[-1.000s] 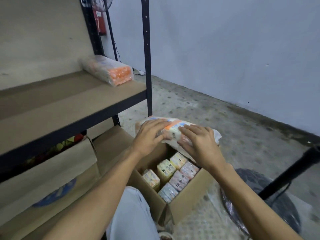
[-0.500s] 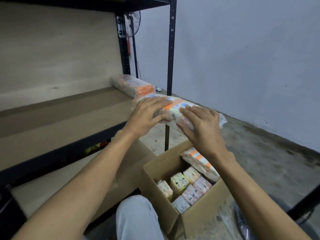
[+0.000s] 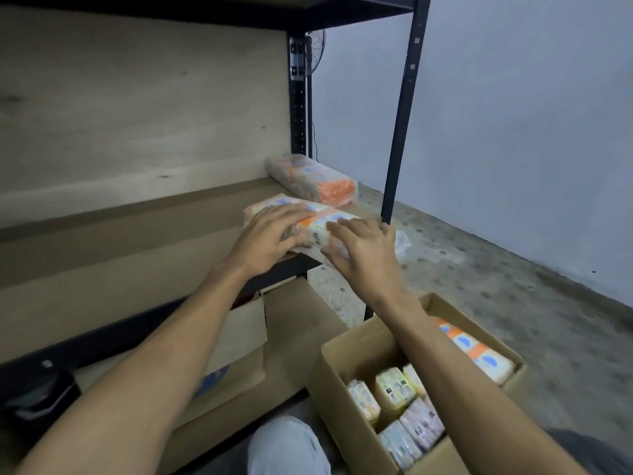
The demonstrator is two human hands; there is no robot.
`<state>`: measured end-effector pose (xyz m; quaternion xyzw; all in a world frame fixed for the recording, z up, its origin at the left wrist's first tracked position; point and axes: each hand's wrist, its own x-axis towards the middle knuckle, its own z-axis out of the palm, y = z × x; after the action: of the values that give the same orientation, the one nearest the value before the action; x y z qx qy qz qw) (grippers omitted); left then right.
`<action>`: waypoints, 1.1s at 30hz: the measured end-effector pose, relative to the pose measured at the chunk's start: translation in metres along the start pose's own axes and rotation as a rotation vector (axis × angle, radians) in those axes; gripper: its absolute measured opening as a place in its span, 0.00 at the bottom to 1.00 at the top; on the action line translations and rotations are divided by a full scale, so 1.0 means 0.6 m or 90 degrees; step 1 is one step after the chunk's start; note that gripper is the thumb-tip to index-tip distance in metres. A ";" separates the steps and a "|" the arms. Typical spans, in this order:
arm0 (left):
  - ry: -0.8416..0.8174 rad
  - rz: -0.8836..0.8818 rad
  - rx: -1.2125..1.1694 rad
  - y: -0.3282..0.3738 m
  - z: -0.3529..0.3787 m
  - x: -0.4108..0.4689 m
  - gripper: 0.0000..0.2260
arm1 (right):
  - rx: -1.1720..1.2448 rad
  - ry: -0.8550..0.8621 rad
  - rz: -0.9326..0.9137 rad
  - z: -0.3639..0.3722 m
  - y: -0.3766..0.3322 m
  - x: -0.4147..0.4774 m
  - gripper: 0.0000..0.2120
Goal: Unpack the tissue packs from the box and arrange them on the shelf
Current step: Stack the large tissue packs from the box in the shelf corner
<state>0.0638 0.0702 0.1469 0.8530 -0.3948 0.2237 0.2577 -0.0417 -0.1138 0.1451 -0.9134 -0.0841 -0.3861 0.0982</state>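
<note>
- Orange-and-white plastic wraps the tissue pack point(image 3: 317, 219), which lies partly on the shelf point(image 3: 137, 255) with its near end overhanging the front edge.
- Its long axis runs front to back, parallel to the second pack point(image 3: 313, 178) just beyond it.
- Our left hand point(image 3: 270, 234) holds the shelf-side half and our right hand point(image 3: 364, 252) the overhanging end. Fingers lie nearly flat on top; thumbs appear tucked beneath, though blur obscures them.
- We judge the next move to be a push along that axis, led by the right hand, away from the box point(image 3: 342, 368).
</note>
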 end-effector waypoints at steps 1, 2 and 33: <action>-0.013 -0.009 0.009 -0.013 -0.001 0.001 0.23 | 0.006 -0.006 0.002 0.012 -0.003 0.006 0.15; -0.024 -0.016 0.015 -0.023 -0.001 0.002 0.24 | 0.011 -0.007 0.005 0.021 -0.004 0.010 0.15; -0.184 -0.462 0.201 -0.106 0.030 -0.003 0.30 | 0.025 -0.050 0.061 0.150 -0.003 0.102 0.34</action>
<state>0.1158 0.0956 0.1153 0.9884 -0.0613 0.0542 0.1278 0.0619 -0.0851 0.1277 -0.9286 -0.0517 -0.3433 0.1314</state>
